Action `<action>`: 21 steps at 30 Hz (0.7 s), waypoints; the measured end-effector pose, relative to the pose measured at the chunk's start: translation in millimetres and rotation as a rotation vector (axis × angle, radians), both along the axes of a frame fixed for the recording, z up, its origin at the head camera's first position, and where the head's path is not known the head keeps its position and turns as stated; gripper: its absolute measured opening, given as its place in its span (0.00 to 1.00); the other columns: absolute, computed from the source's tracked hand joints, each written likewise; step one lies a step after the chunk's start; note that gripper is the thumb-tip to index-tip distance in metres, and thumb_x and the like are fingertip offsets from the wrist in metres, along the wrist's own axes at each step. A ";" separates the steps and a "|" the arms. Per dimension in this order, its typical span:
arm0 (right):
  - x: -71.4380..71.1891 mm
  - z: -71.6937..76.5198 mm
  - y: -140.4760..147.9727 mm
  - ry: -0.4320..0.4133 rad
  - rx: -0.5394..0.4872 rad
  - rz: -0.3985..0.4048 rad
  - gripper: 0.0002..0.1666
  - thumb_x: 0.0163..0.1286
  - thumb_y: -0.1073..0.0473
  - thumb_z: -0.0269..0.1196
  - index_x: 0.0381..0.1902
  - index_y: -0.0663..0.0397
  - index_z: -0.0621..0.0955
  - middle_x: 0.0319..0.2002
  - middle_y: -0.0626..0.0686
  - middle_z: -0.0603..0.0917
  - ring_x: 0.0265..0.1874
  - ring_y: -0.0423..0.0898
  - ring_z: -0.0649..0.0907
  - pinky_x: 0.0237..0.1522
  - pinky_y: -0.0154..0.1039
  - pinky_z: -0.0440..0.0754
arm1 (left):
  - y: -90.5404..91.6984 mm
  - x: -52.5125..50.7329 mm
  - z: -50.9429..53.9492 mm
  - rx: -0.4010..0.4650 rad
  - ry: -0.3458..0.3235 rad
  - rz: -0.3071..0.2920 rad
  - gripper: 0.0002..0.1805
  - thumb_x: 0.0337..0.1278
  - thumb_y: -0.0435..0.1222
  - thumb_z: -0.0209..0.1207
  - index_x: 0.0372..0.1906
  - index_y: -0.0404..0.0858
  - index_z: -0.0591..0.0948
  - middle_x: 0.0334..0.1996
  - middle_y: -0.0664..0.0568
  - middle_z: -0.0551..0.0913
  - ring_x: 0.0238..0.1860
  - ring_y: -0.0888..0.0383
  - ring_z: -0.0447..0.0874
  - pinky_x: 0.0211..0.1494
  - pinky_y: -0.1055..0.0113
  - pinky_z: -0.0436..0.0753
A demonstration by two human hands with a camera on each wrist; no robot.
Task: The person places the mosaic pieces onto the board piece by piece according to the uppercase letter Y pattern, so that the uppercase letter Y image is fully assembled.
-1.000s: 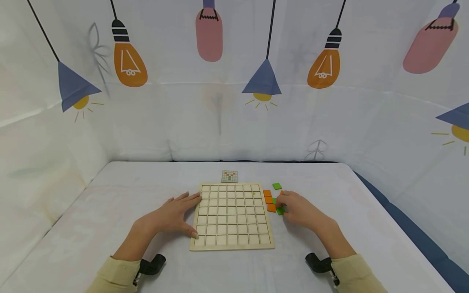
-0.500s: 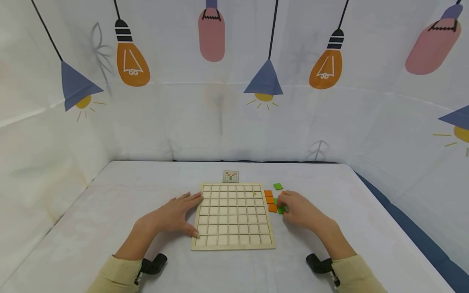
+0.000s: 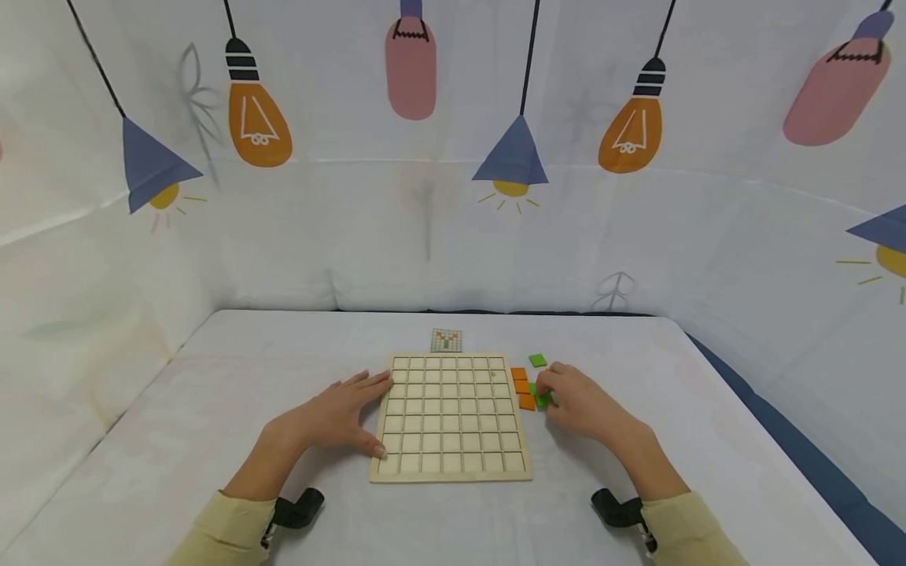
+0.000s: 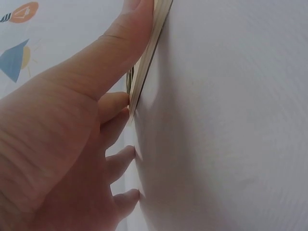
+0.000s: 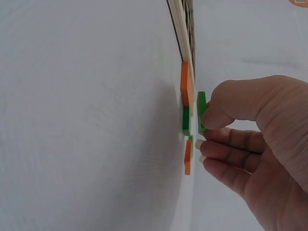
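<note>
A square wooden grid board [image 3: 449,424] lies flat on the table. My left hand [image 3: 329,413] rests at its left side, fingers spread, with the thumb and fingertips touching the edge. At the right side of the board, my right hand [image 3: 580,402] pinches a small green tile [image 5: 201,102] between thumb and index finger, held just off the tabletop. Below it lie another green tile [image 5: 186,121] and orange tiles [image 5: 185,83]. In the head view, several orange tiles [image 3: 520,386] sit along the board's right edge, and the right fingers partly cover the green ones.
A loose green tile [image 3: 538,360] lies beyond the right hand. Behind the board is a small card [image 3: 447,340] printed with a coloured grid pattern. A white tablecloth [image 3: 233,377] covers the table, and a printed curtain [image 3: 354,236] hangs behind.
My right hand has risen slightly from the tiles, with a green tile in its fingertips. The left hand stays at the board's edge. The head view has shifted a little.
</note>
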State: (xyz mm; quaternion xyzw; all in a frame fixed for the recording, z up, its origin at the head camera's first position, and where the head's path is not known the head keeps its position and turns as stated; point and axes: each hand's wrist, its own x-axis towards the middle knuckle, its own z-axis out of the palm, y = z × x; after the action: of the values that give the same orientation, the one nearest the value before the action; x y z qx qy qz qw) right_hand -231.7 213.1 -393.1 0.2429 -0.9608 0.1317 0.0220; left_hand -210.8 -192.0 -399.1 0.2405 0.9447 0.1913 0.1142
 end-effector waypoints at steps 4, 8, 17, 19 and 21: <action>-1.1 -2.3 -1.5 -0.001 0.004 0.005 0.15 0.53 0.71 0.64 0.34 0.46 0.82 0.34 0.44 0.78 0.35 0.40 0.74 0.43 0.40 0.79 | 1.1 -1.1 -0.6 -0.003 -0.013 0.005 0.64 0.36 0.64 0.73 0.78 0.40 0.58 0.79 0.47 0.56 0.79 0.36 0.48 0.72 0.27 0.51; -1.9 -2.0 -4.0 0.003 -0.009 0.003 0.15 0.53 0.71 0.64 0.34 0.46 0.82 0.34 0.44 0.78 0.37 0.41 0.75 0.45 0.41 0.80 | 1.1 -1.7 -0.6 -0.010 -0.011 0.010 0.64 0.36 0.64 0.73 0.78 0.40 0.58 0.79 0.47 0.55 0.79 0.36 0.48 0.72 0.27 0.51; -0.2 3.6 -6.4 0.016 -0.062 -0.002 0.12 0.57 0.69 0.66 0.37 0.47 0.83 0.34 0.45 0.77 0.37 0.43 0.76 0.45 0.41 0.80 | 0.3 -1.8 -1.2 -0.010 -0.005 0.002 0.64 0.36 0.64 0.73 0.78 0.40 0.59 0.79 0.47 0.56 0.79 0.35 0.49 0.72 0.27 0.52; 0.8 5.0 -7.5 0.033 -0.078 0.003 0.12 0.56 0.69 0.66 0.37 0.48 0.83 0.34 0.45 0.77 0.36 0.44 0.76 0.43 0.40 0.79 | 0.0 -1.9 -1.6 -0.009 -0.006 0.002 0.64 0.36 0.64 0.73 0.78 0.40 0.59 0.79 0.47 0.56 0.79 0.35 0.49 0.72 0.27 0.51; 1.8 6.4 -9.2 0.056 -0.083 0.014 0.12 0.56 0.69 0.66 0.36 0.48 0.83 0.33 0.45 0.76 0.36 0.44 0.76 0.42 0.39 0.78 | -0.2 -1.7 -1.7 -0.006 -0.006 0.001 0.64 0.36 0.64 0.73 0.78 0.40 0.59 0.79 0.46 0.56 0.79 0.35 0.49 0.72 0.27 0.51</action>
State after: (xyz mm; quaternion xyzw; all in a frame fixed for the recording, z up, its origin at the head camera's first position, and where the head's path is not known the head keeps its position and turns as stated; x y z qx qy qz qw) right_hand -229.9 203.9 -386.7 0.2521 -0.9518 0.1650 0.0579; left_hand -212.4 -192.2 -400.8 0.2390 0.9451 0.1892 0.1179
